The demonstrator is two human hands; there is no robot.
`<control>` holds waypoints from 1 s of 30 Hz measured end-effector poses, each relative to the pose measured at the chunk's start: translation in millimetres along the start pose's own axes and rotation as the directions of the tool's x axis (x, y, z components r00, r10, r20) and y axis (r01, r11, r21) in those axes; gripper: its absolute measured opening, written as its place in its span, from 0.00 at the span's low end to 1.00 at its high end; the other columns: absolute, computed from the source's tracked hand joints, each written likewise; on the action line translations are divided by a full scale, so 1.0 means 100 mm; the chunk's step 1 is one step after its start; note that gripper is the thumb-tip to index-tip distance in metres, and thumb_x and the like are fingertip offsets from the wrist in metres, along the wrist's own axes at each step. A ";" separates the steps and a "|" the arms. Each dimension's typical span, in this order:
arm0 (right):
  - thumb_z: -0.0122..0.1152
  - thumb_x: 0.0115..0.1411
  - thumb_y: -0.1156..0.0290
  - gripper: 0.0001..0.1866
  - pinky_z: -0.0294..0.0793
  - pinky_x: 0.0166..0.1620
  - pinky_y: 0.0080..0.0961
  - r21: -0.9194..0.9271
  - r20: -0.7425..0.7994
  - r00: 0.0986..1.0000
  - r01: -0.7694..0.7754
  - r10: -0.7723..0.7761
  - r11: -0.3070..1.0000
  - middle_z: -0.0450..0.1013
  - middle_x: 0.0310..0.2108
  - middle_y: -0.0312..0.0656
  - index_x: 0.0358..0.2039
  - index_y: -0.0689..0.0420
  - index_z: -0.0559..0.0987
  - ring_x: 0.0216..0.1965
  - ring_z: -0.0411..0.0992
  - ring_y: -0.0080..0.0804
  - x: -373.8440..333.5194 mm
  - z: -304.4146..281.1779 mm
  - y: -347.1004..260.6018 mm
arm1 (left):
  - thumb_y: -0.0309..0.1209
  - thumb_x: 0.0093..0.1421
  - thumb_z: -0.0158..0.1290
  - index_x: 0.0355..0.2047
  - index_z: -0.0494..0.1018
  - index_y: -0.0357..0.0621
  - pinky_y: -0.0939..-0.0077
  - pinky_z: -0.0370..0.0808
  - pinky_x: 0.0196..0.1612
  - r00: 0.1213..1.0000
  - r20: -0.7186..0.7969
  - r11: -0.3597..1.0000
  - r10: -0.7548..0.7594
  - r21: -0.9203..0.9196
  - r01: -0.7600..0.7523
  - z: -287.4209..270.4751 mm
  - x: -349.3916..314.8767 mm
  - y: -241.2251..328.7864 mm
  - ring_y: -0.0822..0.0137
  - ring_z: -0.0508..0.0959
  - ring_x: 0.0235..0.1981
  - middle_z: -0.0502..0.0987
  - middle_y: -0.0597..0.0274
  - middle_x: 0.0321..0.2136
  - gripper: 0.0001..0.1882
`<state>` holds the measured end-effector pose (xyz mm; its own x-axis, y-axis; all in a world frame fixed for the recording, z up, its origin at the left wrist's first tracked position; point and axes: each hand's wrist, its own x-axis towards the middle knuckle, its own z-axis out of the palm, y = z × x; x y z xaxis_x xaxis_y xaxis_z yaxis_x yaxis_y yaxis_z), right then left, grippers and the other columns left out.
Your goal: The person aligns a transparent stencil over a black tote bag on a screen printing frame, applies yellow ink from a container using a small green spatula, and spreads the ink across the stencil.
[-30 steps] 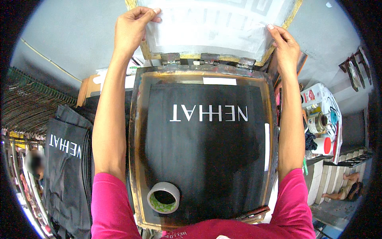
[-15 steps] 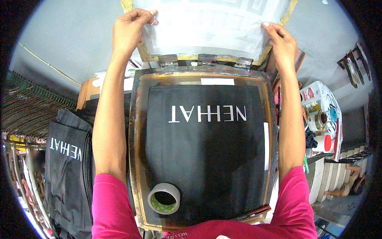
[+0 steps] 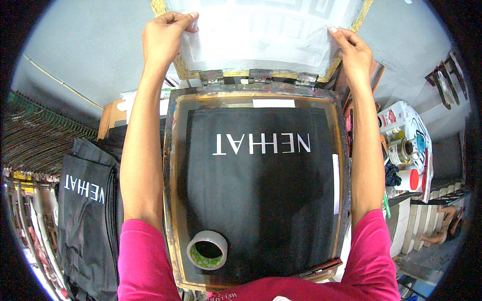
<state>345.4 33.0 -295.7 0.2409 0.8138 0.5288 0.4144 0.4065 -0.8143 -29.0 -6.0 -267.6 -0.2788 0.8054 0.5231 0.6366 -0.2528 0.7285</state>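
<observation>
My left hand (image 3: 165, 39) and my right hand (image 3: 355, 54) are raised at the far side, thumbs against fingers. Between them they pinch the side edges of a translucent sheet (image 3: 251, 52). It lies in front of a tilted-up printing screen (image 3: 182, 71) with a yellow-edged frame, hinged to the board (image 3: 236, 89) below. On that board rests a flat black fabric piece (image 3: 261, 200) with white lettering, upside down from here. A roll of grey tape (image 3: 221, 242) sits on the near left corner of the fabric.
Black printed pieces (image 3: 83, 226) hang or lie stacked at left, beside a metal rack (image 3: 45, 133). Jars and a red-lidded tub (image 3: 407, 180) crowd a surface at right. Another person's bare limb (image 3: 442, 231) shows near tiled steps. A thin dark-red strip (image 3: 321, 266) lies along the board's near edge.
Both hands keep their pinch on the sheet, and the right one has shifted slightly left. The other person's limb at the far right has moved. The board and tape have stayed put.
</observation>
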 end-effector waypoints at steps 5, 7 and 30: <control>0.73 0.57 0.56 0.20 0.71 0.46 0.20 0.009 0.019 0.999 -0.037 0.037 0.999 0.81 0.34 0.37 0.40 0.62 0.86 0.38 0.74 0.22 0.02 0.00 -0.02 | 0.50 0.57 0.63 0.26 0.85 0.45 0.75 0.71 0.20 0.999 0.052 0.996 0.000 0.094 -0.005 -0.05 0.10 0.00 0.75 0.72 0.11 0.83 0.64 0.19 0.19; 0.73 0.57 0.57 0.19 0.70 0.46 0.20 0.011 0.026 0.998 -0.055 0.055 0.998 0.81 0.34 0.36 0.39 0.61 0.86 0.38 0.74 0.22 0.03 -0.02 -0.03 | 0.49 0.57 0.63 0.25 0.85 0.44 0.74 0.71 0.19 0.997 0.071 0.991 -0.022 0.131 0.013 -0.07 0.12 0.00 0.75 0.72 0.11 0.83 0.62 0.18 0.20; 0.72 0.58 0.57 0.17 0.69 0.44 0.21 -0.002 0.098 0.993 -0.060 0.060 0.998 0.80 0.34 0.33 0.39 0.59 0.87 0.38 0.72 0.21 0.05 -0.09 -0.06 | 0.66 0.66 0.38 0.75 0.48 0.49 0.44 0.22 0.73 0.765 0.345 0.466 0.544 0.634 -0.617 0.25 -0.47 -0.53 0.63 0.41 0.77 0.45 0.59 0.76 0.47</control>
<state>352.3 31.5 -286.2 0.1778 0.8735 0.4532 0.4011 0.3562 -0.8439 -31.7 -17.0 -342.2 0.3807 0.6634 0.6442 0.9247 -0.2747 -0.2635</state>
